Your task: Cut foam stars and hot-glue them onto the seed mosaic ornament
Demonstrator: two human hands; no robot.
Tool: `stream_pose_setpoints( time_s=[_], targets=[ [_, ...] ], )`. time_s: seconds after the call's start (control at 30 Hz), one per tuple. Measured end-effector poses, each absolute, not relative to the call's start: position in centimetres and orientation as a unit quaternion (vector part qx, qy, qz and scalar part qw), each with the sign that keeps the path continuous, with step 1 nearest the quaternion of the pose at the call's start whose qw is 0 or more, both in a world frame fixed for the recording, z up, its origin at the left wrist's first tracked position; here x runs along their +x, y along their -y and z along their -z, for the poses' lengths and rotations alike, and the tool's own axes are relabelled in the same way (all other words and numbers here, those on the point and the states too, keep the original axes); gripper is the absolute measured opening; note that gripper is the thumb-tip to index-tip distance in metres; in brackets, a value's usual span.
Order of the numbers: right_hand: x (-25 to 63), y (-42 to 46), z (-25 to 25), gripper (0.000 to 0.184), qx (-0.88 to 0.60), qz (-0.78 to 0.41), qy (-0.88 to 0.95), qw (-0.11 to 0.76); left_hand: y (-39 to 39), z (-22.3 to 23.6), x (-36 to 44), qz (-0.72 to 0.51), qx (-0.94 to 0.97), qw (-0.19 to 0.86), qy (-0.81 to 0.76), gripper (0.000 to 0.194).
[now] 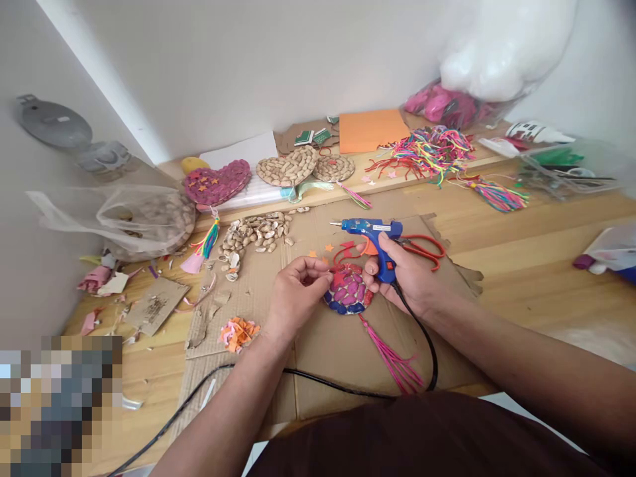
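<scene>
Two hands show: one left hand (298, 291) and one right hand (410, 275). There is one blue glue gun (368, 227) and one pair of scissors (422, 237). Hearts number two — one magenta heart (226, 182) and one plain heart (285, 167). Discs also number two: one coloured disc (352, 291), one plain disc (335, 169). At least five tassels appear: rainbow tassel (207, 240), pale green tassel (312, 187), pink-and-green tassel (356, 196), magenta tassel (390, 356), multicoloured tassel (499, 194). One orange sheet (371, 130), one white bottle (539, 132) and one grey lid (57, 122) follow. Peanut shells (263, 230) and paper scraps (239, 332) make one heap each — too jumbled to count singly.
</scene>
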State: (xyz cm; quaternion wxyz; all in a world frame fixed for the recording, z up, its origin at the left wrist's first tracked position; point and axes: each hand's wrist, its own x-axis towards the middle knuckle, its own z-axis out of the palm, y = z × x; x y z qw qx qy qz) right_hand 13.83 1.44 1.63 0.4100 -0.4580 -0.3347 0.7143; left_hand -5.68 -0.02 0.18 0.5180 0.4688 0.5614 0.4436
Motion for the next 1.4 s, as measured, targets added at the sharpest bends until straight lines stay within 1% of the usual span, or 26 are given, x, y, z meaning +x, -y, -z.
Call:
stream_pose_setpoints(
  time_s=[0.13,0.37,0.53,0.83,1.13,1.4],
  targets=[
    [13.7,-1.4,-1.3,0.040,-0.440,-0.717,0.329,0.428,-0.5,-0.3,-5.0,-0.445,0.462,0.492,-0.589,0.023],
    [13.7,-1.5,-0.7,0.038,-0.388,-0.756,0.273,0.451,-0.5,0.0,-4.2,-0.448,0.486,0.453,-0.598,0.015],
    [14.0,-1.5,-0.6,0.044,-0.365,-0.773,0.277,0.439,-0.7,-0.2,-4.1,-0.436,0.499,0.438,-0.608,0.013],
    [13.8,-1.6,-0.5,0.039,-0.380,-0.763,0.271,0.446,-0.7,-0.2,-4.2,-0.407,0.519,0.437,-0.612,0.011],
    [13.8,-1.8,-0.1,0.047,-0.369,-0.770,0.278,0.439,-0.6,-0.8,-3.6,-0.386,0.536,0.396,-0.638,0.010],
    [13.8,-1.7,-0.2,0.038,-0.375,-0.762,0.272,0.453,-0.4,-0.8,-3.4,-0.364,0.566,0.364,-0.644,0.012]
  ],
)
